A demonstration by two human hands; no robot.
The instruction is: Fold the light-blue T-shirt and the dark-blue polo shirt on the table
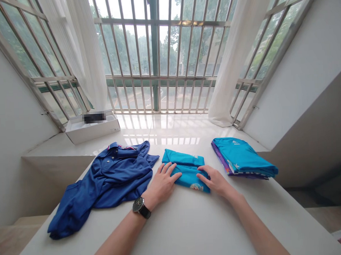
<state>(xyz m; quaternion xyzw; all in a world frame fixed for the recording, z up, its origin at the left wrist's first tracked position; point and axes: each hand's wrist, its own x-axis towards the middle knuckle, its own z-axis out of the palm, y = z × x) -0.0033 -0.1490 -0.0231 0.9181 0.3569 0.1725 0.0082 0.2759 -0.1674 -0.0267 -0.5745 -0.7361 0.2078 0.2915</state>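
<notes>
A folded turquoise garment (185,168) with a small printed picture near its front edge lies in the middle of the white table. My left hand (162,181), with a black watch on its wrist, rests flat on the garment's left side, fingers spread. At the right edge, my right hand (215,181) touches the cloth with thumb and forefinger apart; its other fingers are mostly hidden. To the left a dark blue polo shirt (118,176) lies loose and rumpled, collar toward the window. On the right is a stack of folded clothes (243,158), turquoise on top and purple beneath.
A white open box (93,131) with a blurred dark item stands on the glossy windowsill (165,129) at the back left. White curtains (225,75) hang before the barred window. The white table (190,233) narrows toward the sill.
</notes>
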